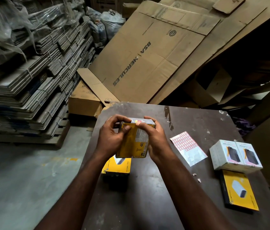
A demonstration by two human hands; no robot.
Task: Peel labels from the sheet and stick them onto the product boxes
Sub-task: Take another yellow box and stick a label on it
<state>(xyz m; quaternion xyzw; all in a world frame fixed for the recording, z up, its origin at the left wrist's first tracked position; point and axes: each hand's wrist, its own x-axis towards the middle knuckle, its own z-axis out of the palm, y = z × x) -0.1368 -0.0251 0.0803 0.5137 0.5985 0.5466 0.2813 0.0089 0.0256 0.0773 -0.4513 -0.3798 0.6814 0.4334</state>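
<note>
Head view only. Centre of frame: yellow box (134, 143) held up over the worktop (164, 205), gripped by both hands. For the left hand (112, 136): fingers curled over the top left edge, thumb on the near face. For the right hand (157, 141): wrapped round the right side, thumb pressing a small red-and-white label (138, 122) down at the top edge. Looks like mid-stick on this box, label on but probably not fully smoothed. Right of centre: label sheet (188, 149) flat on the worktop, upper part full of red-framed labels, lower part bare, so partly used with plenty left. Right edge: two white boxes (235, 154) side by side, touching; just below them a flat yellow box (240, 191). Under the wrists, lower centre: second yellow box (117, 165), partly hidden. No labels visible on these four from here, can't tell whether done or pending. Paper scraps (196, 177) near the sheet's lower corner. Estimate: early-to-middle of the job, held box nearly finished.
</note>
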